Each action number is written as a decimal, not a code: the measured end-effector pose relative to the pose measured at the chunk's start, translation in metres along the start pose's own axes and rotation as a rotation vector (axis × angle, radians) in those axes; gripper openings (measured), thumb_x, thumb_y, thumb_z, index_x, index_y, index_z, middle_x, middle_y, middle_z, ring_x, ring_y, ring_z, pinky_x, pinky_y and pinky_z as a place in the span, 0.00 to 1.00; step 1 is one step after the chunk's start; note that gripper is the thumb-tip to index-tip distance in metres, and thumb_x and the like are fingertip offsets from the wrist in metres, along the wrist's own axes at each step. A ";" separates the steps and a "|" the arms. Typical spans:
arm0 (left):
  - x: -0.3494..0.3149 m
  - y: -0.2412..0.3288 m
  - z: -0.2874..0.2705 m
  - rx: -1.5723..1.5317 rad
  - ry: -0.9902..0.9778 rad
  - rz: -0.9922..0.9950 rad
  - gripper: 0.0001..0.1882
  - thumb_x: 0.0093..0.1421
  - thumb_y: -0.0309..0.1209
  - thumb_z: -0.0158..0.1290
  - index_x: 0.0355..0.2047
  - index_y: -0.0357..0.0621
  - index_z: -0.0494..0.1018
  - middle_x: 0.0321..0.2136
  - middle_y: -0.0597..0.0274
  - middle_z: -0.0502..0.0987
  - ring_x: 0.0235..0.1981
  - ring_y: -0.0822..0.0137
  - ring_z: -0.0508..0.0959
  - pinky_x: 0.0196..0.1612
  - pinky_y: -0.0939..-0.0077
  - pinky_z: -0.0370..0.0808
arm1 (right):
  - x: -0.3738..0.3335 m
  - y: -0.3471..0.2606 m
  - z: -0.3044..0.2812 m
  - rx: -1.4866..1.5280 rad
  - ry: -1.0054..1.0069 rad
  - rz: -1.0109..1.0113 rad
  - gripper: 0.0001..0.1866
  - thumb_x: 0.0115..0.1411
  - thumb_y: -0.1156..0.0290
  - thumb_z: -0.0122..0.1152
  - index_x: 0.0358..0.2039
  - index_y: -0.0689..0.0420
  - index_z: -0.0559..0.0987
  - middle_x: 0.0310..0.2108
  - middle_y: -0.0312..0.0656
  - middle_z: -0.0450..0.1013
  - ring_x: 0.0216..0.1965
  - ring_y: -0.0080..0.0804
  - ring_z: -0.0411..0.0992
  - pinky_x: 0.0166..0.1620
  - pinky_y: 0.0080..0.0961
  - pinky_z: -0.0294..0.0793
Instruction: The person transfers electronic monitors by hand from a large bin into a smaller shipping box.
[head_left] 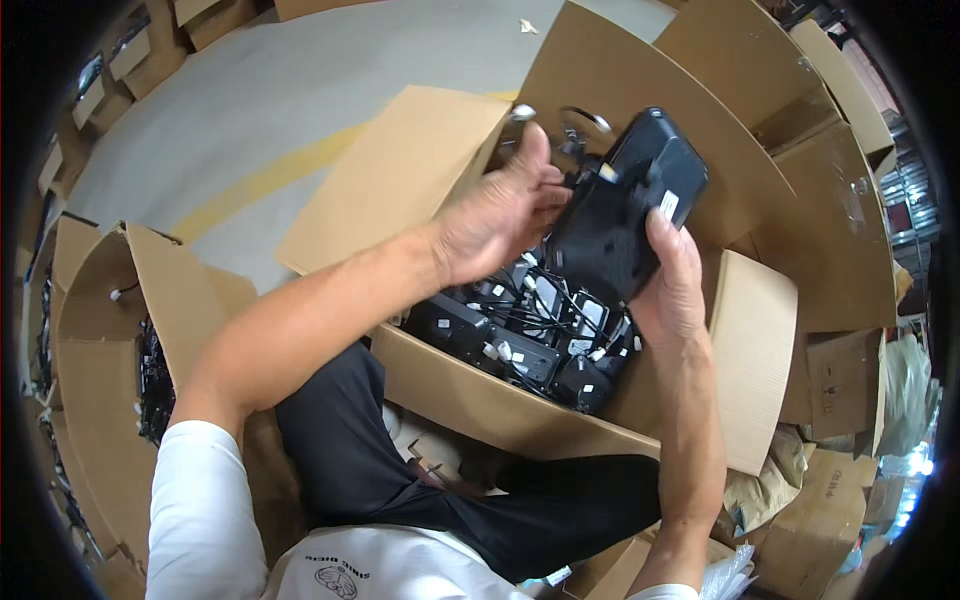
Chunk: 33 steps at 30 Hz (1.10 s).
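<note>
My right hand (675, 285) grips a flat black plastic device (630, 190) by its lower right edge, thumb on its face. The device is tilted above an open cardboard box (480, 385) and carries a small white label. Close to its left side is my left hand (500, 215), thumb raised and fingers extended, slightly blurred. A blurred dark cable (575, 130) with a pale end loops beyond the fingers. Inside the box lie several black devices (525, 355) with tangled black wires and white connectors.
Box flaps stand up around the work, one at the left (400, 170) and one at the right (755, 360). Another open carton (110, 320) with black parts stands at my left. More cartons (815, 500) are stacked at the right. Grey floor (300, 60) with a yellow line lies beyond.
</note>
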<state>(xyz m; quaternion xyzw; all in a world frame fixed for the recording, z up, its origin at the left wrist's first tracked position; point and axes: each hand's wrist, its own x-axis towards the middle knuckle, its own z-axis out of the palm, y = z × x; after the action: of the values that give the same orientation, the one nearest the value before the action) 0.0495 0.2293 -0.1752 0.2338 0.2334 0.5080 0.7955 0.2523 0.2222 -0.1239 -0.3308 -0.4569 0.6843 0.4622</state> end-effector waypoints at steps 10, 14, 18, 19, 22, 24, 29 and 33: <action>-0.015 0.038 -0.038 0.289 0.338 0.308 0.43 0.64 0.31 0.58 0.67 0.25 0.41 0.50 0.47 0.73 0.54 0.63 0.73 0.60 0.70 0.69 | 0.111 0.181 -0.063 0.028 0.269 0.161 0.25 0.61 0.57 0.66 0.50 0.61 0.73 0.41 0.40 0.77 0.40 0.29 0.77 0.46 0.30 0.78; -0.028 0.033 -0.047 0.550 0.461 0.197 0.43 0.64 0.34 0.58 0.67 0.26 0.44 0.55 0.45 0.70 0.59 0.63 0.70 0.61 0.71 0.67 | 0.144 0.251 -0.071 0.044 0.404 0.148 0.29 0.62 0.56 0.65 0.53 0.66 0.71 0.45 0.45 0.76 0.43 0.31 0.75 0.49 0.29 0.76; -0.040 0.042 -0.056 0.615 0.617 0.118 0.43 0.64 0.34 0.58 0.68 0.27 0.45 0.60 0.42 0.63 0.61 0.61 0.67 0.62 0.71 0.67 | 0.172 0.280 -0.063 -0.055 0.462 0.234 0.30 0.62 0.54 0.64 0.51 0.68 0.72 0.45 0.49 0.76 0.42 0.35 0.75 0.49 0.32 0.75; -0.044 0.043 -0.059 0.620 0.615 0.126 0.43 0.64 0.34 0.58 0.68 0.27 0.45 0.62 0.41 0.61 0.61 0.60 0.67 0.62 0.71 0.68 | 0.178 0.282 -0.057 -0.050 0.452 0.256 0.30 0.62 0.54 0.64 0.51 0.68 0.72 0.45 0.49 0.76 0.42 0.35 0.75 0.49 0.32 0.75; -0.068 0.037 -0.056 0.607 0.602 0.046 0.46 0.62 0.38 0.60 0.67 0.24 0.45 0.64 0.32 0.58 0.65 0.50 0.64 0.64 0.62 0.66 | 0.189 0.292 -0.047 -0.688 0.627 0.007 0.34 0.59 0.50 0.64 0.49 0.72 0.73 0.45 0.60 0.74 0.45 0.53 0.73 0.53 0.40 0.71; -0.083 0.032 -0.055 0.685 0.592 -0.011 0.45 0.62 0.37 0.60 0.67 0.24 0.46 0.63 0.31 0.59 0.65 0.49 0.64 0.64 0.62 0.66 | 0.193 0.298 -0.044 -0.728 0.636 0.110 0.35 0.59 0.49 0.64 0.49 0.72 0.73 0.45 0.62 0.73 0.46 0.55 0.72 0.53 0.42 0.70; -0.105 0.022 -0.032 0.919 0.445 0.096 0.42 0.62 0.36 0.59 0.66 0.24 0.49 0.60 0.29 0.62 0.64 0.46 0.65 0.62 0.60 0.69 | 0.208 0.302 -0.060 -0.973 0.675 0.399 0.43 0.58 0.38 0.58 0.50 0.74 0.74 0.49 0.69 0.70 0.53 0.61 0.70 0.57 0.45 0.69; -0.099 0.015 -0.037 1.114 0.502 0.075 0.42 0.61 0.39 0.59 0.65 0.24 0.52 0.60 0.30 0.63 0.62 0.45 0.68 0.61 0.58 0.70 | 0.199 0.265 -0.084 -1.213 0.519 0.435 0.44 0.61 0.37 0.53 0.49 0.75 0.76 0.55 0.70 0.68 0.57 0.63 0.67 0.59 0.47 0.67</action>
<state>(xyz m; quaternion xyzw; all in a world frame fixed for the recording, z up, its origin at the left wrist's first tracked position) -0.0211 0.1489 -0.1820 0.4956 0.6359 0.3768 0.4560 0.1676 0.3940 -0.4075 -0.7676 -0.5567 0.2840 0.1421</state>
